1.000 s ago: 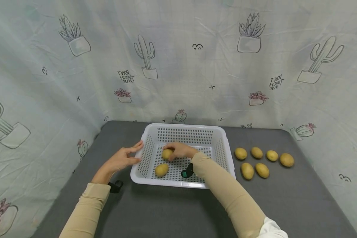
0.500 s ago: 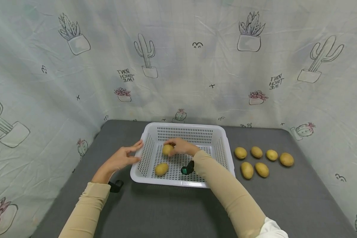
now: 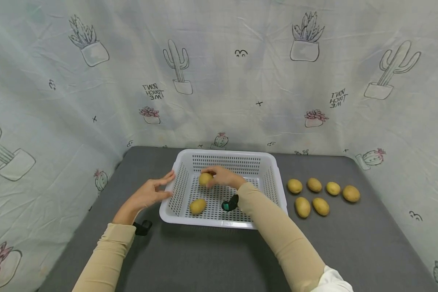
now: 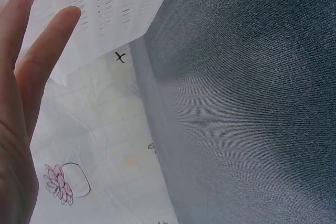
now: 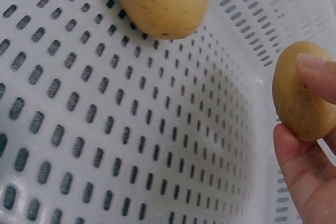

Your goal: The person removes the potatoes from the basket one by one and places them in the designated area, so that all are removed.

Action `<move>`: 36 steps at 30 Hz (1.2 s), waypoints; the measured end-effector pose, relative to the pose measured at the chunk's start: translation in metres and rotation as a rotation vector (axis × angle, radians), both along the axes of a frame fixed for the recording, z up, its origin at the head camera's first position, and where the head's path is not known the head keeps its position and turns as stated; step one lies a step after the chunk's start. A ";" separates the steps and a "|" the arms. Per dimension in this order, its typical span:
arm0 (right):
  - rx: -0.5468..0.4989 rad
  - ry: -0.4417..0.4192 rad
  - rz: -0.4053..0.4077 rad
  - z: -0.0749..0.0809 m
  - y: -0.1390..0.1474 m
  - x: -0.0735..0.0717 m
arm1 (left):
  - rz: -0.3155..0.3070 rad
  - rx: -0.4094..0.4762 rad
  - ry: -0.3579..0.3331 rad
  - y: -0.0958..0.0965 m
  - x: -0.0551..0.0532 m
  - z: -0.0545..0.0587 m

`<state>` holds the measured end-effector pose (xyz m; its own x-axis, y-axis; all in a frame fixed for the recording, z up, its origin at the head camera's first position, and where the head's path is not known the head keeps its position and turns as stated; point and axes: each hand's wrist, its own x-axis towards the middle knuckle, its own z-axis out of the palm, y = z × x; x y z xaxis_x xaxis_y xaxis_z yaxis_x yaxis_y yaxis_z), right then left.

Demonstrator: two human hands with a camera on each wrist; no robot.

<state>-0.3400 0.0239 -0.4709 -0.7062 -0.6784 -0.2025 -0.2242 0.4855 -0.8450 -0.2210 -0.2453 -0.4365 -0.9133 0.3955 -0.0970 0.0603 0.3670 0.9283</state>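
Note:
A white perforated plastic basket (image 3: pixel 241 225) stands on the dark grey table. Inside it, my right hand (image 3: pixel 223 177) grips a yellow potato (image 3: pixel 205 179) between thumb and fingers; the right wrist view shows this potato (image 5: pixel 296 90) close to the basket's wall. A second potato (image 3: pixel 198 206) lies on the basket floor nearer the front left. My left hand (image 3: pixel 149 193) has its fingers extended, with the fingertips at the basket's left rim. In the left wrist view, two straight fingers (image 4: pixel 50 45) show in front of the basket wall (image 4: pixel 121 11).
To the right of the basket, several potatoes (image 3: pixel 314 185) lie in two loose rows on the grey tabletop (image 3: pixel 211 259). A pale curtain (image 3: pixel 219 77) printed with cacti hangs behind the table and along both sides.
My right hand has shifted slightly toward the back of the basket with the potato in its grip. My left hand stays at the left rim.

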 end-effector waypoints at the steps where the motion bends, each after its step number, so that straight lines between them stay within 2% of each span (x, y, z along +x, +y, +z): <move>1: -0.003 0.007 0.001 0.002 0.000 0.000 | 0.001 -0.001 -0.002 0.000 0.000 0.000; 11: -0.089 0.037 -0.024 0.018 0.000 0.001 | 0.009 -0.003 -0.019 -0.001 0.001 -0.002; 17: -0.183 0.071 -0.014 0.033 0.001 0.004 | 0.005 -0.004 -0.021 -0.002 0.003 -0.002; 22: -0.189 0.109 -0.021 0.044 0.005 0.010 | 0.007 -0.006 -0.032 -0.002 0.005 -0.001; 36: -0.318 0.097 -0.098 0.069 0.023 0.021 | 0.001 -0.006 -0.011 -0.001 0.000 -0.001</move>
<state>-0.3192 0.0465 -0.4014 -0.7769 -0.6245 0.0798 -0.2764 0.2244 -0.9345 -0.2212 -0.2460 -0.4372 -0.9126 0.3939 -0.1094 0.0497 0.3726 0.9266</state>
